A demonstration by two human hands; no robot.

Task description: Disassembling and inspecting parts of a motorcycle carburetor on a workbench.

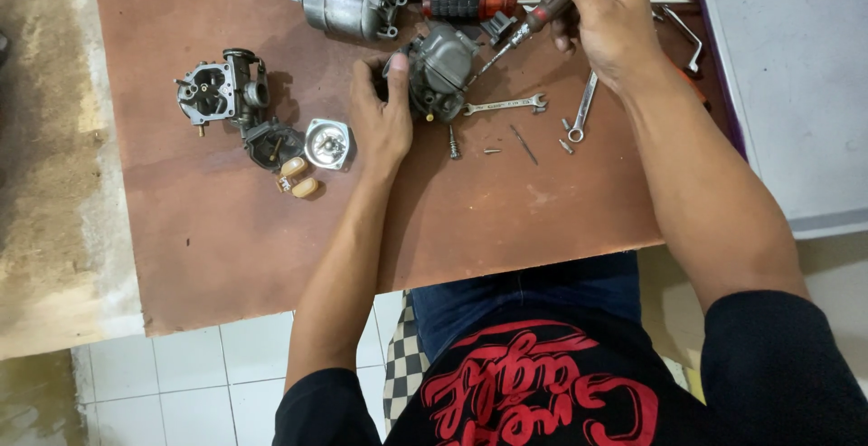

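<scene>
On the brown board [506, 220], the left hand [380, 116] closes its fingers around a grey carburetor [440, 68] and holds it steady near the middle. The right hand [608, 12] is wrapped tight on a screwdriver [520, 32], its tip touching the carburetor. Just beside lies a small wrench [504, 104]. Farther left rests another carburetor body [221, 92]; behind stands a starter motor [348, 5].

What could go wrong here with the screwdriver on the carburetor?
The left hand steadies the carburetor close to the tip of the screwdriver that the right hand drives; a slip might jab the fingers. The loose screws lie unboxed on the board and could roll away or get brushed off by a forearm.
</scene>
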